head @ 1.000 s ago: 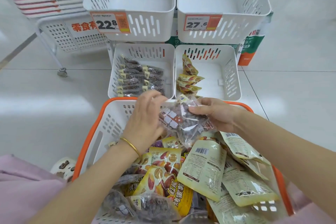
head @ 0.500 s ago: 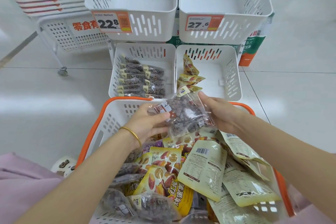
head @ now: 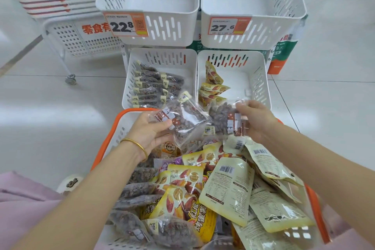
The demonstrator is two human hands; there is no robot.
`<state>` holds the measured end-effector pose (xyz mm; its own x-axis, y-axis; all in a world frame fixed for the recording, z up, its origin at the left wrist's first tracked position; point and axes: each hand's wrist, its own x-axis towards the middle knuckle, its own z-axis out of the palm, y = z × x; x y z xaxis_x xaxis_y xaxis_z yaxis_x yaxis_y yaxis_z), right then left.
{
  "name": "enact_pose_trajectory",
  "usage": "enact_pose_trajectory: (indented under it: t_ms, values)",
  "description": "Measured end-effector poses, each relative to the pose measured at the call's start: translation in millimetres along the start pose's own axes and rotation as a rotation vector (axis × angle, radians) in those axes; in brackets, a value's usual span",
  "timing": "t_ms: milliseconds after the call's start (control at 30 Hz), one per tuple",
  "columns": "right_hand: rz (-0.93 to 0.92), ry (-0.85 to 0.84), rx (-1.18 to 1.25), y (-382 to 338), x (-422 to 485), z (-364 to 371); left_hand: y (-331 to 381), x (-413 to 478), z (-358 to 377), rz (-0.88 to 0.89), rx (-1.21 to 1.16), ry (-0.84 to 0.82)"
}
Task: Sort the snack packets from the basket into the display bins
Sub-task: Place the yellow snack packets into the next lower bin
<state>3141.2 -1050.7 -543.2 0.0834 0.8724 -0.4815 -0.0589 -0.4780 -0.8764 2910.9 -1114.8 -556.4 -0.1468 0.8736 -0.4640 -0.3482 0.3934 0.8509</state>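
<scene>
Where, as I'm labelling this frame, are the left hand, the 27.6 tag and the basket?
Left hand (head: 148,134): head view, middle of the hand.
27.6 tag (head: 222,27): head view, printed digits.
Basket (head: 136,110): head view, orange rim, far left corner.

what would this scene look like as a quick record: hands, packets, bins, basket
left hand: grips a clear packet of dark snacks above the basket's far end
right hand: pinches a second clear packet beside the first
basket: orange rim, heaped with yellow, beige and clear packets
lower left bin: rows of clear dark packets
lower right bin: a few yellow packets along its left side
upper bins: price tags reading 22.8 and 27.6
</scene>
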Motion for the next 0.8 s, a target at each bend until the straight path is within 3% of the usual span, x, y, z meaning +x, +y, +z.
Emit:
enact_pose_trajectory:
  t_ms: [67, 133, 300, 433, 533, 667, 800]
  values:
    - [-0.064, 0.133, 0.035, -1.6, 1.7, -1.4, -2.3, 1.4, -2.1, -0.007, -0.042, 0.064]
    - [-0.119, 0.162, 0.138, -5.2, -0.4, -1.0, -5.0, 1.7, -0.6, -0.026, -0.088, 0.105]
    - [-0.102, -0.104, 0.36, -4.2, -12.2, 13.9, -10.1, 2.1, 11.3, -0.046, -0.203, 0.049]
    - [-0.055, -0.123, 0.257, 15.6, -14.0, 27.1, -10.1, -1.9, 22.7, -0.025, -0.292, -0.127]
    - [-0.068, -0.106, 0.123, 20.8, -18.2, 29.1, -8.2, -5.2, 26.7, -0.012, -0.326, -0.163]
    - [-0.068, -0.169, 0.118, 26.0, -24.1, 31.5, -8.6, -2.0, 19.0, -0.065, -0.531, -0.282]
    - [-0.074, -0.214, 0.094, 33.8, -28.2, 32.7, -9.2, -3.7, 18.2, -0.104, -0.514, -0.315]
